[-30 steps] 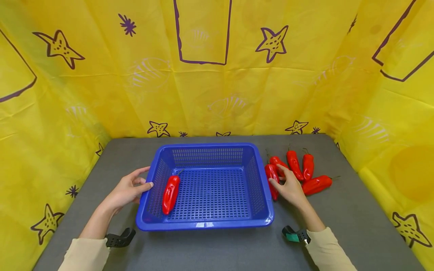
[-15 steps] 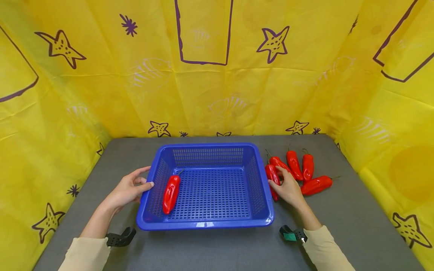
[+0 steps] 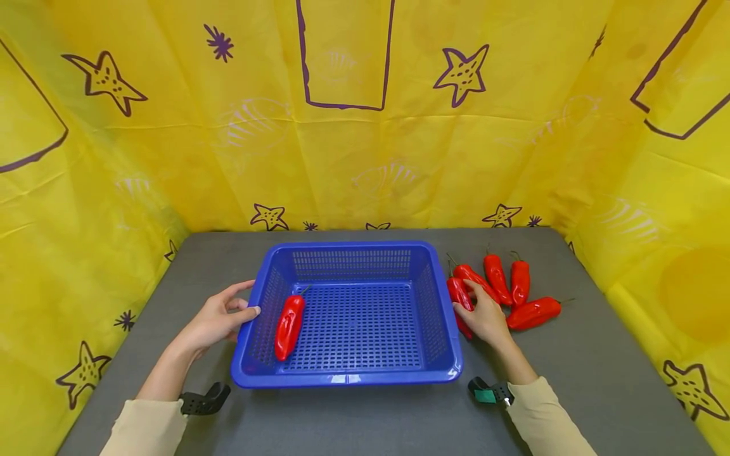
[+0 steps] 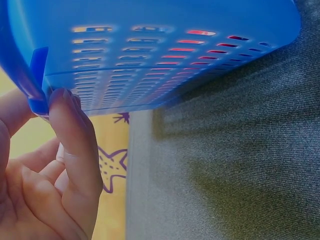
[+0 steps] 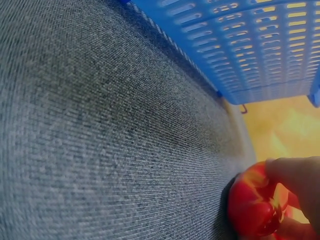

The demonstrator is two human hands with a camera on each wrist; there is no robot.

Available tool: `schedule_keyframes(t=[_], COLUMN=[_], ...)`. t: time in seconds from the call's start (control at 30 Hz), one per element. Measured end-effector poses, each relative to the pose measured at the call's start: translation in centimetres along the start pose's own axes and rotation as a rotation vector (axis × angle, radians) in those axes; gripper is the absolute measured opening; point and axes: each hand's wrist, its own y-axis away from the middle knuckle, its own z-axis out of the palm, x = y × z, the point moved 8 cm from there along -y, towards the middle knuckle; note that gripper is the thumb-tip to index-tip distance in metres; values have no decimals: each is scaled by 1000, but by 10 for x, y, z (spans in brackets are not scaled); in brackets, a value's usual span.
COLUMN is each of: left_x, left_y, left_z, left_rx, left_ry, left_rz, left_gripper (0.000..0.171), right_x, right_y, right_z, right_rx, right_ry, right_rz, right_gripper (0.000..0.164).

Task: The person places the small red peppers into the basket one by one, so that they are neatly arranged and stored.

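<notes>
A blue plastic basket (image 3: 353,379) with slotted walls stands on the dark grey table. Inside it, towards the left, lies one red pepper (image 3: 289,328). My left hand (image 3: 215,322) pinches the basket's left rim between thumb and fingers; the left wrist view shows the thumb (image 4: 75,135) against the rim from outside. To the right of the basket, my right hand (image 3: 486,315) grips another red pepper (image 3: 459,294) lying beside the wall. In the right wrist view the thumb presses on this pepper (image 5: 250,202), which sits on the table; the fingertips are partly hidden.
Several more red peppers lie behind and right of the right hand, among them one pointing right (image 3: 535,313) and one upright at the back (image 3: 520,283). Yellow patterned cloth (image 3: 342,164) encloses the table at the back and sides.
My right hand has shifted slightly left and its fingers have closed in around the pepper next to the basket. The left hand stays on the rim.
</notes>
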Motion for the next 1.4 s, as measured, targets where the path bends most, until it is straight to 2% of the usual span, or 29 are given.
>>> schedule_keyframes(t=[0.4,0.8,1.23,1.4], left_x=[1,1,1,1], left_y=[1,0,1,1], left_z=[0,0,-1,-1], left_rx=[9,13,18,15], left_ry=[2,-3,-16,-23], left_rz=[-2,1,-7,-1], left_gripper=[72,71,72,73], right_x=[-2,-6,-11,-19], right_y=[1,-2,-8,-10], right_z=[-4,-16,-28,-37], right_rx=[1,21,-45,-36], right_ry=[2,-2,-5,-8], right_rz=[-14,-47,-40,-49], right_gripper=[55,55,57,58])
